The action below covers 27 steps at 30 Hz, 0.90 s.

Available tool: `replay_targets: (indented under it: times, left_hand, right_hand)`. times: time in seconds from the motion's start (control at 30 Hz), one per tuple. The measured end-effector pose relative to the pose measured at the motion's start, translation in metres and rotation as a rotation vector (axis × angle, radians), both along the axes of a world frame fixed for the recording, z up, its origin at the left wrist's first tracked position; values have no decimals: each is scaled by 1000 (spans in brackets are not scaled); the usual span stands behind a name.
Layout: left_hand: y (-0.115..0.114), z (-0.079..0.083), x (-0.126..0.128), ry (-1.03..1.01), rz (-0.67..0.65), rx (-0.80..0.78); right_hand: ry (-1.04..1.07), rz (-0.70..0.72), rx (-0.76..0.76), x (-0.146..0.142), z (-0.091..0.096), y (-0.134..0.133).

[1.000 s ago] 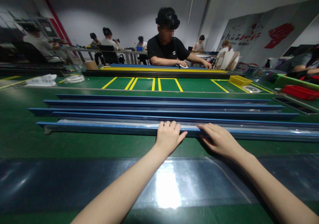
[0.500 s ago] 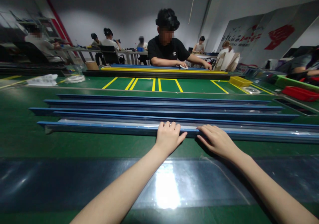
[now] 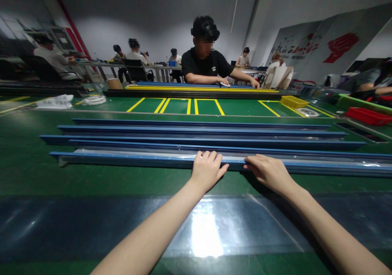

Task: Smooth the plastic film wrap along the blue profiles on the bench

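Observation:
A long blue channel-shaped rail (image 3: 137, 160) lies crosswise on the green table, with a pale strip along its inside. My left hand (image 3: 206, 169) grips its near edge, fingers curled over the top and thumb out to the right. A short way to the right, my right hand (image 3: 269, 172) pinches the same edge; its fingertips are partly hidden. Just behind lie several more blue rails (image 3: 183, 140), roughly parallel. Under my forearms, a clear plastic sheet (image 3: 92, 226) lies flat on the table and reflects a bright light.
Across the table a person in a black shirt (image 3: 211, 69) works at a yellow strip (image 3: 159, 88) and a black bar (image 3: 183, 94). A yellow bin (image 3: 294, 102) and a red bin (image 3: 367, 116) stand at the right. White coiled tubing (image 3: 93, 100) lies at the back left.
My right thumb and fingers have drawn closer together on the rail's edge. My left hand stays on the rail almost unmoved. The view has shifted slightly.

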<state>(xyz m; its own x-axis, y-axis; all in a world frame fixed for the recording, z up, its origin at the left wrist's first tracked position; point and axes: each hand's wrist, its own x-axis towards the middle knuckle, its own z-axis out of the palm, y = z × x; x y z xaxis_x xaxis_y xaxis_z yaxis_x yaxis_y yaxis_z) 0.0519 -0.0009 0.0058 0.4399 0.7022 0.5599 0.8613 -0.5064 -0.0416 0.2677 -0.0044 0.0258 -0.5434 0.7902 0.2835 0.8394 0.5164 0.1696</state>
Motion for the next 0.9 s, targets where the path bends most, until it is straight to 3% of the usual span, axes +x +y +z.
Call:
replay_targets:
  times: [0.27,0.53,0.7,0.9]
  left_hand:
    - [1,0,2,-12,-183,67]
    - [3,-2,1,-19,55,48]
    - [2,-1,3,-11,91,41]
    - [3,-3,2,-2,81,25]
  right_hand:
    - [-114,-172,-79,21,12,-2]
    - [-123,-349,-93,56,15,3]
    - [-110,-273,-33,49,11,3]
    - [40,-43,23,25,5,1]
